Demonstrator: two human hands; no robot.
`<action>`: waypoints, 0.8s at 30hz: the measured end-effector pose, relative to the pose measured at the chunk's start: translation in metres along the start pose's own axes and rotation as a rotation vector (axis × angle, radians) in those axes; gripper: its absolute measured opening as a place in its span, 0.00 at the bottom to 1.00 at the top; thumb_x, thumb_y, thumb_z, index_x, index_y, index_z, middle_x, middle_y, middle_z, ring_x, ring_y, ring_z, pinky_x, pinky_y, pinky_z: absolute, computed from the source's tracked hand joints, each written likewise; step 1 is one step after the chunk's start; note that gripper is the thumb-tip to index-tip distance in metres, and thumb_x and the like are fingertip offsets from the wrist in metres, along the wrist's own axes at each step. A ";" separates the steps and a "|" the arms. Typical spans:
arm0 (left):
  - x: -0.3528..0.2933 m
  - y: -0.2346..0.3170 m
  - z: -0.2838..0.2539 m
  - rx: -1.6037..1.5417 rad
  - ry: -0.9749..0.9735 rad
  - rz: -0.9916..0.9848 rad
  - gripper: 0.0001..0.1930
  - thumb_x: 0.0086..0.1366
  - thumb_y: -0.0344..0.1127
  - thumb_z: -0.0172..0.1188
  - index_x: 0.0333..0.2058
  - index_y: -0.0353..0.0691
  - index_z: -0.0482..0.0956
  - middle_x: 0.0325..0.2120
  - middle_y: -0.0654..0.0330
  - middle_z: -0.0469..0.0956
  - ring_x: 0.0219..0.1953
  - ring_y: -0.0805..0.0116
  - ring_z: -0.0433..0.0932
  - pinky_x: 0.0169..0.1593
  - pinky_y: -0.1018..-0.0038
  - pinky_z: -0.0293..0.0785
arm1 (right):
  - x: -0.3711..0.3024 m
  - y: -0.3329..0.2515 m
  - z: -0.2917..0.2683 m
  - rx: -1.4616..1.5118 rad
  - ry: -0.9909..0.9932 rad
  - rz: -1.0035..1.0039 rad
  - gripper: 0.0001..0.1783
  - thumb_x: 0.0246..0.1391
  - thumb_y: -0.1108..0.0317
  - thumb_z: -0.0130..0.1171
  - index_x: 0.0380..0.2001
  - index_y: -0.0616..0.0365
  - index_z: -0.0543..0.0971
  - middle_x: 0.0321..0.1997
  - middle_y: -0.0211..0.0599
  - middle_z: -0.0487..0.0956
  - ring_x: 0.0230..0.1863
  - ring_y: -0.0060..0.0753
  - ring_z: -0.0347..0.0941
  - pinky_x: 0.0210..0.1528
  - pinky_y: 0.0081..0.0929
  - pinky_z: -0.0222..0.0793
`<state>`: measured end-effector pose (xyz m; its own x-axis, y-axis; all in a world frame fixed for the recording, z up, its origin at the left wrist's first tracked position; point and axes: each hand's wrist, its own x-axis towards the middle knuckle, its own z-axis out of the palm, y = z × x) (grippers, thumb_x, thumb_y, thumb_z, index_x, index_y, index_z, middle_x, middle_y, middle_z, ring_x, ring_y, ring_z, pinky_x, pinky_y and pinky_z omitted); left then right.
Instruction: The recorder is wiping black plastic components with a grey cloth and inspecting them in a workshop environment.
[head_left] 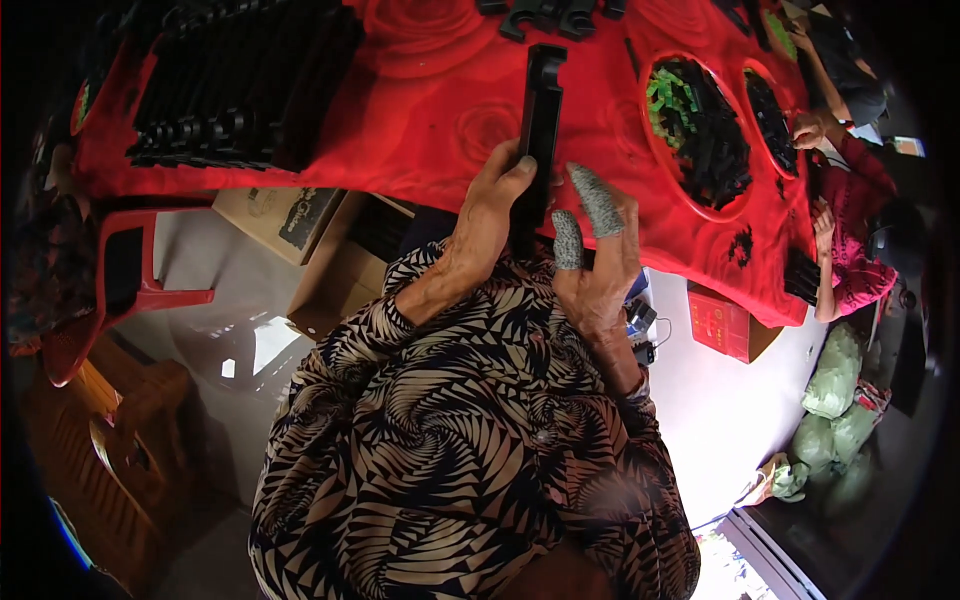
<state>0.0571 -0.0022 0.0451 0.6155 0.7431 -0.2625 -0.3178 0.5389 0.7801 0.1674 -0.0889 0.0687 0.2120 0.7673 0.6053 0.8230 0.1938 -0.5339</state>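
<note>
My left hand [482,208] is closed round the lower part of a long black plastic piece [541,112], its thumb pressed on the piece's side. The piece stands almost upright in the picture, with a hooked notch at its far end. To its right my right hand [603,268] is raised with fingers apart and nothing between them. Grey knitted covers [598,203] sit on two of its fingertips. Both hands are at the near edge of a table with a red rose-patterned cloth [430,120].
Rows of black parts [235,90] are stacked at the left; more black pieces [550,15] lie at the far edge. Red-rimmed baskets [717,214] hold black and green bits. Another person's hand [823,228] is at the right. Cardboard boxes [330,285] and a red chair [150,270] stand below.
</note>
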 end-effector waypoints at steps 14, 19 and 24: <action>0.001 -0.017 -0.002 -0.279 -0.072 -0.065 0.12 0.73 0.41 0.48 0.46 0.40 0.69 0.38 0.64 0.73 0.40 0.74 0.72 0.46 0.74 0.70 | -0.010 -0.002 0.007 -0.426 -0.288 -0.149 0.29 0.46 0.75 0.58 0.54 0.72 0.71 0.60 0.54 0.71 0.59 0.55 0.66 0.49 0.45 0.70; 0.001 -0.017 -0.002 -0.398 0.121 -0.209 0.17 0.74 0.49 0.45 0.44 0.42 0.75 0.38 0.63 0.78 0.40 0.69 0.75 0.48 0.71 0.72 | -0.009 -0.006 0.010 -0.483 -0.387 -0.178 0.28 0.53 0.67 0.54 0.54 0.76 0.69 0.64 0.60 0.65 0.61 0.58 0.63 0.57 0.46 0.64; 0.005 -0.022 -0.007 -0.445 0.139 -0.269 0.19 0.73 0.51 0.46 0.45 0.42 0.75 0.36 0.63 0.78 0.38 0.67 0.76 0.46 0.68 0.73 | -0.011 -0.007 0.012 -0.523 -0.435 -0.180 0.29 0.54 0.64 0.52 0.56 0.74 0.69 0.64 0.59 0.65 0.60 0.58 0.64 0.58 0.46 0.63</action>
<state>0.0619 -0.0077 0.0230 0.6258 0.5847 -0.5162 -0.4552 0.8112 0.3671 0.1534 -0.0917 0.0583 -0.0919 0.9468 0.3086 0.9940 0.1055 -0.0276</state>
